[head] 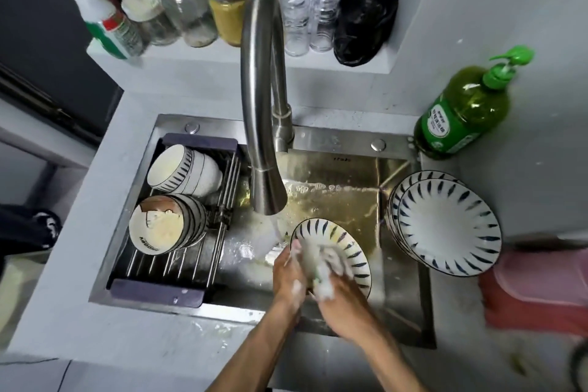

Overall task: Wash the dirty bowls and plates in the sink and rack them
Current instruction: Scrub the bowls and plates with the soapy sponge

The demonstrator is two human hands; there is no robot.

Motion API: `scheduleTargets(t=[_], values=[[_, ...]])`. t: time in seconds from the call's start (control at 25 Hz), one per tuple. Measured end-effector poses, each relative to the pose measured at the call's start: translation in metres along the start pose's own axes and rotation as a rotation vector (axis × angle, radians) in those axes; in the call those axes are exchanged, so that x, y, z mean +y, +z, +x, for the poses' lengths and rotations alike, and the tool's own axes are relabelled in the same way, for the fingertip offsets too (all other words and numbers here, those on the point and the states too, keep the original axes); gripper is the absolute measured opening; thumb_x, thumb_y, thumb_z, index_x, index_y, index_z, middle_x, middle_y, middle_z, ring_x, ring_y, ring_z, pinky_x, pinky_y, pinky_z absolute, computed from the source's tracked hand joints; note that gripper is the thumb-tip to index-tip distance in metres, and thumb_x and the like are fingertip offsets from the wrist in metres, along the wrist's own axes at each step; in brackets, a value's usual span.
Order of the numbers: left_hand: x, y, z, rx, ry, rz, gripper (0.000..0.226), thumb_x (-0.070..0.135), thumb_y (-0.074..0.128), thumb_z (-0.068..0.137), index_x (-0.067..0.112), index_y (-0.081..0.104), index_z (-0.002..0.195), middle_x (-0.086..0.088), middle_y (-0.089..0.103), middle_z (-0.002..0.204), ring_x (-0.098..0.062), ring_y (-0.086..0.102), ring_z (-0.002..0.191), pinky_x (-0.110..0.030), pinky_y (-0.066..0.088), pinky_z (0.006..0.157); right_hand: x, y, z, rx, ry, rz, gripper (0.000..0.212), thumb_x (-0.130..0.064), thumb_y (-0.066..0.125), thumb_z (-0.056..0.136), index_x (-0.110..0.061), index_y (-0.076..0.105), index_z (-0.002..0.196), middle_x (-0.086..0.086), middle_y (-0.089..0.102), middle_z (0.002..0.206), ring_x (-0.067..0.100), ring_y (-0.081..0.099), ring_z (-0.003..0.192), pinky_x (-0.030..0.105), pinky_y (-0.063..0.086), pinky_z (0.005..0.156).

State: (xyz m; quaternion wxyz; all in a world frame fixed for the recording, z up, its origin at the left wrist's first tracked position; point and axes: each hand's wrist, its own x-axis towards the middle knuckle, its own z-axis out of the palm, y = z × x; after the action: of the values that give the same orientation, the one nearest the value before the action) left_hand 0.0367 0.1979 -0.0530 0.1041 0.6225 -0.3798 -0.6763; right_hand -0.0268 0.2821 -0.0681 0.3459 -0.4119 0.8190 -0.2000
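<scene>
- At the left of the frame, a dish rack (pixel 178 267) sat across the left part of the sink (pixel 318 134). It held two groups of nested bowls lying on their sides: the upper bowls (pixel 184 173) looked clean inside, and the lower bowls (pixel 165 226) showed a brown and pale pattern or residue inside; I could not tell which.
- At the upper left and upper centre, a shelf (pixel 222 56) carried jars and bottles: a spray bottle (pixel 105 19), a nearly empty glass jar (pixel 187 6), a jar with yellow paste (pixel 227 9) and two clear empty glasses (pixel 310 21).
- In the centre, the faucet (pixel 264 99) ran water into the basin, where there was foam and yellowish water.
- At the lower centre, the left hand (pixel 288 274) held the near rim of a striped plate (pixel 346 251), its fingers curled on the edge, so the plate stood tilted over the basin, just right of the stream.
- The right hand (pixel 343 299) grasped a foamy sponge (pixel 321 267) and pressed it on the face of the plate.
- To do this step well, I think the plate should be held firmly, because soap makes it slippery, and the sponge should go over the whole face, the rim and the back before rinsing.
- At the right, a stack of plates (pixel 451 226) leaned at the right edge of the sink, partly on the bench (pixel 525 200); the top one looked empty and wet.
- At the upper right, a green soap bottle (pixel 464 111) with a pump stood on the bench, mostly full.
</scene>
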Motion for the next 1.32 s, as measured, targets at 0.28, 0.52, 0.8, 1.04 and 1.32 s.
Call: scheduleTargets(t=[0.28, 0.52, 0.8, 1.04, 1.32], values=[[0.02, -0.001, -0.007, 0.006, 0.075, -0.106, 0.029, 0.03, 0.046, 0.104, 0.022, 0.064, 0.082, 0.018, 0.069, 0.067, -0.002, 0.059, 0.074, -0.015, 0.053, 0.062, 0.007, -0.029, -0.014, 0.14, 0.074, 0.056, 0.059, 0.004, 0.057, 0.075, -0.019, 0.06, 0.129, -0.002, 0.058, 0.135, 0.018, 0.052, 0.123, 0.022, 0.036, 0.106], [0.019, 0.001, -0.004, 0.028, 0.061, -0.081, 0.031, 0.035, 0.048, 0.102, 0.018, 0.07, 0.088, -0.006, 0.073, 0.101, -0.022, 0.066, 0.092, -0.034, 0.054, 0.084, -0.003, -0.026, -0.009, 0.05, -0.045, -0.022, 0.053, -0.026, 0.037, 0.094, -0.015, 0.035, 0.146, 0.002, 0.024, 0.158, 0.022, 0.012, 0.148, 0.029, 0.007, 0.121], [0.012, 0.005, -0.008, 0.051, -0.009, -0.072, 0.029, 0.031, 0.046, 0.103, 0.014, 0.069, 0.099, -0.009, 0.071, 0.105, -0.03, 0.063, 0.103, -0.04, 0.055, 0.087, -0.008, -0.038, -0.007, -0.076, -0.16, 0.008, 0.071, -0.003, 0.038, 0.089, -0.017, 0.018, 0.155, -0.013, 0.002, 0.156, 0.01, -0.001, 0.149, 0.019, -0.002, 0.119], [0.012, 0.004, 0.0, 0.084, -0.003, -0.093, 0.03, 0.027, 0.044, 0.104, 0.01, 0.068, 0.101, -0.012, 0.069, 0.11, -0.029, 0.063, 0.105, -0.039, 0.049, 0.094, -0.014, -0.024, -0.006, -0.05, -0.207, -0.017, 0.058, -0.014, 0.033, 0.099, -0.022, 0.02, 0.155, -0.002, 0.009, 0.164, 0.017, 0.001, 0.151, 0.034, 0.015, 0.122], [0.007, 0.008, 0.001, 0.041, 0.028, -0.055, 0.039, 0.035, 0.045, 0.103, 0.007, 0.07, 0.094, -0.009, 0.074, 0.092, -0.028, 0.07, 0.09, -0.029, 0.058, 0.07, 0.0, -0.015, 0.008, 0.001, -0.247, -0.06, 0.057, -0.01, 0.043, 0.094, -0.017, 0.034, 0.15, 0.004, 0.028, 0.159, 0.024, 0.021, 0.148, 0.039, 0.028, 0.118]])
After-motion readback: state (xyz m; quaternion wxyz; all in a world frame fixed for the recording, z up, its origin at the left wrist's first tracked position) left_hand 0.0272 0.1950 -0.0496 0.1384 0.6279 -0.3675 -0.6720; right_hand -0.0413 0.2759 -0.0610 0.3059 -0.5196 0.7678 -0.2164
